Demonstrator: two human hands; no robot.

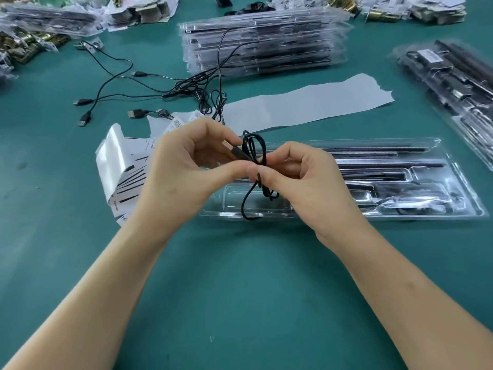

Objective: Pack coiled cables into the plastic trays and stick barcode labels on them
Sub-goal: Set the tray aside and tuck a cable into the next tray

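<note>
**Cable coiled over tray**

Both the left hand [184, 166] and right hand [306, 180] pinched a looped black cable [252, 166], fingers curled round it, just above the clear tray [453, 193] on the green counter [240, 276].

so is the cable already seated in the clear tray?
No, the left hand and right hand both pinch the coiled cable, holding it up over the clear tray.

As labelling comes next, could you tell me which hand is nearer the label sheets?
Left. The left hand is at the right edge of the label sheets; the right hand, sharing the cable, is farther right over the tray.
</note>
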